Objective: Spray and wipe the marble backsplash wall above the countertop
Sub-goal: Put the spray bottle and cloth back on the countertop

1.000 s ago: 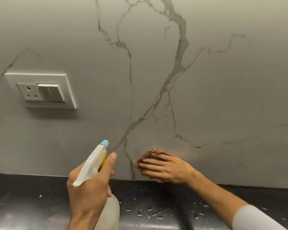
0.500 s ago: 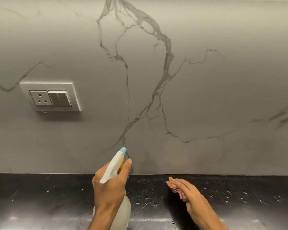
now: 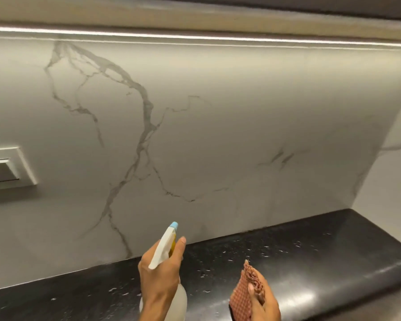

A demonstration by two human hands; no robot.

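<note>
The left hand [image 3: 159, 281] is wrapped round a white spray bottle [image 3: 163, 247]. Its blue tip points at the marble backsplash wall [image 3: 229, 140]. The right hand [image 3: 265, 306] pinches a folded brown cloth [image 3: 242, 295] over the black counter [image 3: 322, 256], not touching the wall.

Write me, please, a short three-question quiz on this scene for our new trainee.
1. True or false: the left hand grips the spray bottle.
2. The right hand holds: A) a sponge; B) a checked cloth; C) nothing.
3. Fill in: the bottle's blue nozzle points toward the marble ____.
Key: 1 true; 2 B; 3 backsplash.
</note>
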